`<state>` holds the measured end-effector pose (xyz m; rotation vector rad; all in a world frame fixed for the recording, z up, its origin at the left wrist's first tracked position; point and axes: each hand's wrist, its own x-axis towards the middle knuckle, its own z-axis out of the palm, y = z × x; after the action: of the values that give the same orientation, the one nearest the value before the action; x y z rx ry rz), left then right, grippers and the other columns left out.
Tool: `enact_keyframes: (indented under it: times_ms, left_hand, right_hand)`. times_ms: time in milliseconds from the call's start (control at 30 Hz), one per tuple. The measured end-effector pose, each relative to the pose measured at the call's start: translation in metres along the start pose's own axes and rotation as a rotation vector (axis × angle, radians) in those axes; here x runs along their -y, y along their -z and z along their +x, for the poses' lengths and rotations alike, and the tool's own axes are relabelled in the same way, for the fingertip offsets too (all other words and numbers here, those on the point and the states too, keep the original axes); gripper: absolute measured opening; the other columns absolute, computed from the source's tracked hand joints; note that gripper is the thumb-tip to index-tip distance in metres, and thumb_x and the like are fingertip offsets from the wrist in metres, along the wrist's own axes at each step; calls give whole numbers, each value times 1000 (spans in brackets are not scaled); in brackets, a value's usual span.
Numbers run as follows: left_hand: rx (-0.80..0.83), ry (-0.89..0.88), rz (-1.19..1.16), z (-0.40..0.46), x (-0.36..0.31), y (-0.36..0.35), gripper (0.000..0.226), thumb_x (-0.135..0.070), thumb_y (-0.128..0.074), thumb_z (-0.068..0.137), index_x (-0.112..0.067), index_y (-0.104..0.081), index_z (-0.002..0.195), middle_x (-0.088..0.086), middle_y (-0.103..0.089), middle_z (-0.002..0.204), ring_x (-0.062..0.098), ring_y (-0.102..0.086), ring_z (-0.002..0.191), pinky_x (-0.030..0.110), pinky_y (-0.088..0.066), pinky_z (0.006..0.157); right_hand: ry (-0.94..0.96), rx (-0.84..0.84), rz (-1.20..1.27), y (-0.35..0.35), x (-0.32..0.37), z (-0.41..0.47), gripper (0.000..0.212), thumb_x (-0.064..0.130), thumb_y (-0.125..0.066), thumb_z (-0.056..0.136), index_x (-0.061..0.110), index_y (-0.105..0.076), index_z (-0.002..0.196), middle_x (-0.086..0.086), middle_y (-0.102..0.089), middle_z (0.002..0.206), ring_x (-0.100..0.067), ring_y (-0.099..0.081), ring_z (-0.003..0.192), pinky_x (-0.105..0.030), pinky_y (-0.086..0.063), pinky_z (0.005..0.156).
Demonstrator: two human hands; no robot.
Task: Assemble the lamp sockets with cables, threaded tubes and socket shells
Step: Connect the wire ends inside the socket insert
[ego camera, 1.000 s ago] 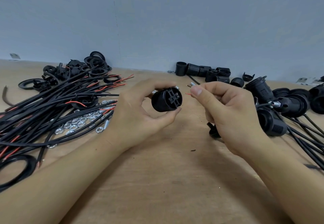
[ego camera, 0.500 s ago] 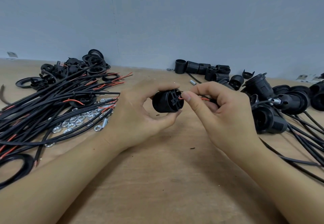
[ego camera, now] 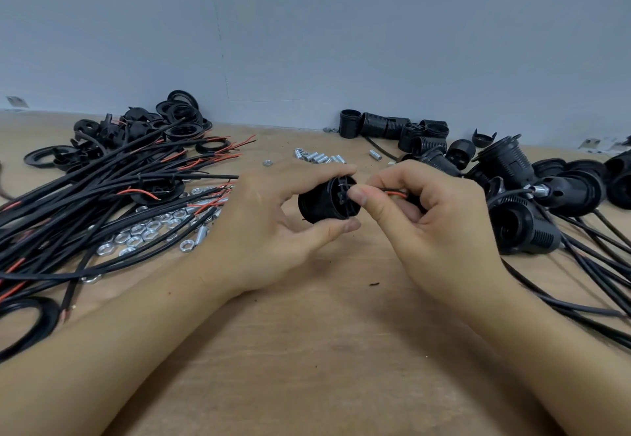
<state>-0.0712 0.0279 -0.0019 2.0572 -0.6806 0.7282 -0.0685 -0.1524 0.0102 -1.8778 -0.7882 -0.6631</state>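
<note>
Fingers of the left hand (ego camera: pixel 273 230) are clasping the socket body (ego camera: pixel 326 201) steady while the right hand (ego camera: pixel 433 223) is pinching the cable's red wire (ego camera: pixel 392 193) into its terminal.

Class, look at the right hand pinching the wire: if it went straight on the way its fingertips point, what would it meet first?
The right hand points left, so it would probably meet the black socket body gripped by the left hand; they are almost touching.

Head-worn camera looks forward and down, close over the table (ego camera: pixel 341 367).
</note>
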Motion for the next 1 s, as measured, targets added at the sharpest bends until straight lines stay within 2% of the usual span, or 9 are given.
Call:
enact_keyframes:
  times_ms: [67,167,300,433,567,733,867,1000]
  left_hand:
    - [10,18,-25,0,0,1,46,-25,-81,77,-10,-70,119,-2,-73,112,12,-67,108,41,-52,96]
    - [25,31,-100,1,-4,2,42,-26,-80,79,-17,-69,118,-6,-73,112,12,-68,106,40,-53,95]
    - [70,23,-142,0,-8,-1,48,-24,-80,79,-12,-67,124,-7,-71,118,8,-66,112,38,-52,99]
    - [73,22,-185,0,-12,-4,46,-24,-79,80,-11,-68,122,-6,-73,113,12,-68,108,38,-53,96]
    - [36,48,-303,0,-16,-10,45,-21,-77,81,-8,-67,122,0,-73,114,17,-69,108,42,-53,96]
    - [38,68,-413,1,-18,-12,42,-17,-77,84,-4,-64,122,7,-72,115,23,-68,110,40,-51,98]
    - [53,26,-366,-1,-18,-9,42,-17,-75,84,-3,-64,122,6,-71,115,23,-67,111,42,-52,97]
    - [39,36,-366,0,-20,-11,41,-20,-73,84,-9,-63,122,1,-71,114,17,-67,109,35,-51,96]
  right_hand:
    - [-40,-17,23,-2,0,-1,16,16,-71,89,26,-64,79,24,-51,54,5,-52,55,-3,-34,56]
    - [-117,-68,78,-4,-1,0,15,22,-68,91,25,-64,77,10,-46,51,-2,-40,47,-8,-31,52]
    - [-102,-98,52,-6,1,0,12,23,-65,93,25,-63,82,-5,-56,60,-12,-46,54,-11,-34,52]
    - [-108,-92,65,-6,3,0,12,27,-63,91,26,-59,81,7,-61,68,-4,-54,58,-12,-39,54]
    - [-74,-121,89,-4,5,1,12,26,-62,92,25,-56,82,15,-58,70,2,-53,61,-9,-37,58]
    - [-17,-128,109,-3,7,2,14,26,-60,95,26,-53,83,18,-54,69,3,-51,63,-8,-37,60]
    - [-40,-83,123,-3,6,1,18,24,-62,93,15,-52,80,2,-53,68,-3,-47,59,-15,-37,56]
    - [-23,-44,163,6,5,5,18,22,-62,94,18,-53,79,11,-53,65,-4,-47,57,-15,-36,56]
